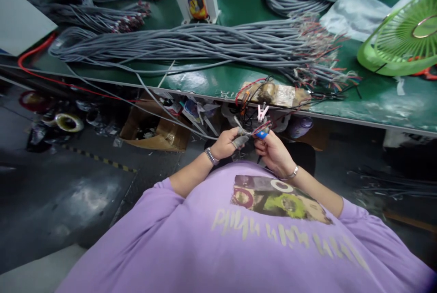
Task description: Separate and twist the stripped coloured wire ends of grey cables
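Observation:
My left hand (228, 142) is closed round the end of a grey cable (170, 113) that runs off to the left; a grey cover sits on one finger. My right hand (273, 149) is closed in a pinch on the cable's thin red and black wires (261, 128), with a blue tip at my fingers. Both hands are held close together just below the green bench's edge (205, 84). A pink clip (262, 112) hangs right above them, under a taped brown fixture (273, 93) with wires.
Long bundles of grey cables (191, 42) with stripped coloured ends lie across the green bench. A green fan (403, 38) stands at the right, a white bag (355, 13) behind it. An open cardboard box (153, 129) and tape rolls (68, 122) sit under the bench at the left.

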